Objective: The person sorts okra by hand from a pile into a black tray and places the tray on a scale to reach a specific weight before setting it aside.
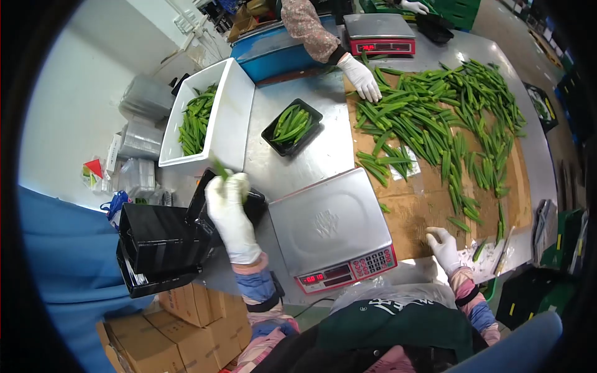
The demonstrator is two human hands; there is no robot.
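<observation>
One okra pod [218, 167], pinched by the left hand [227, 202], might slip if loosened; the half-curled right hand [443, 248] looks empty.

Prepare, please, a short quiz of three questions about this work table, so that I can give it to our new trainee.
1. True or false: a filled black tray stands on the near scale.
2. What does the camera wearer's left hand hold?
3. Fill in the gap: the loose okra pile lies on a sheet of brown ____.

Key
1. False: nothing lies on that scale; the filled black tray stands on the metal table.
2. An okra pod, slightly blurred.
3. Cardboard.
</observation>
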